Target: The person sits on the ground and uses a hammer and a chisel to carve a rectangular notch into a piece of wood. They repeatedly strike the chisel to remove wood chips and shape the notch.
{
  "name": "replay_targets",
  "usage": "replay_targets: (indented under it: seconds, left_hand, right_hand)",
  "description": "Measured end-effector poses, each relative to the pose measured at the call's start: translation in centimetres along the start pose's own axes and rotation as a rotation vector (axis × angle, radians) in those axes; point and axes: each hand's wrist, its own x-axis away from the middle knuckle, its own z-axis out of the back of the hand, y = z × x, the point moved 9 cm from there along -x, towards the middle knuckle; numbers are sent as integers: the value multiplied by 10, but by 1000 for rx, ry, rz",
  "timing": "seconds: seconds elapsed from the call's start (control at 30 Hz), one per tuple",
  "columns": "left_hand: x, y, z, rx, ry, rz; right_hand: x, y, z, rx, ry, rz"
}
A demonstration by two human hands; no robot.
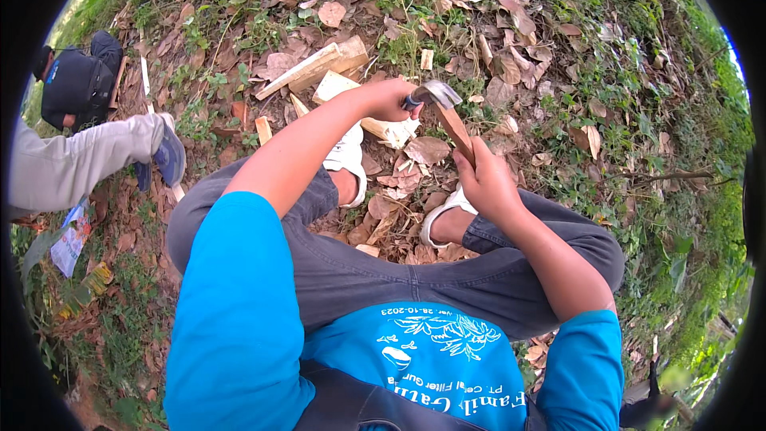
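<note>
A claw hammer (453, 124) with a wooden handle and a metal head is gripped near the end of its handle by my right hand (487, 179). My left hand (387, 100) is closed in a fist right beside the hammer head. A dark blue end shows between fist and head; I cannot tell whether it belongs to the hammer or to something in the fist. Just below that fist lies a pale, splintered piece of wood (392, 132), partly hidden by my left forearm.
Split wood pieces (315, 68) lie on leaf-covered ground beyond my left arm. My white shoes (349, 161) flank small wood chips (408, 166). At left, another person's leg (88, 156) reaches in, with a black bag (78, 86) behind it.
</note>
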Motion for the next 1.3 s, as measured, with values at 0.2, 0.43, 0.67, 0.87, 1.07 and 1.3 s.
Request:
replay_targets:
  seconds: [0.2,0.43,0.67,0.87,1.07,1.3]
  left_hand:
    - [-2,-2,5,12,-6,-13]
    - [2,-11,-7,-43,-79,21]
    - [6,-14,-1,63,5,-13]
    - [2,-12,1,77,2,10]
    - [-6,-20,5,61,29,44]
    - [-1,-30,7,46,73,53]
  right_hand:
    - [28,-96,99,-703,367,258]
    - [-7,-13,17,-6,75,39]
    - [28,-90,73,-735,317,373]
    - [-13,-39,36,-70,125,84]
    - [11,-64,57,-341,290,255]
    - [-1,-71,74,-385,246,172]
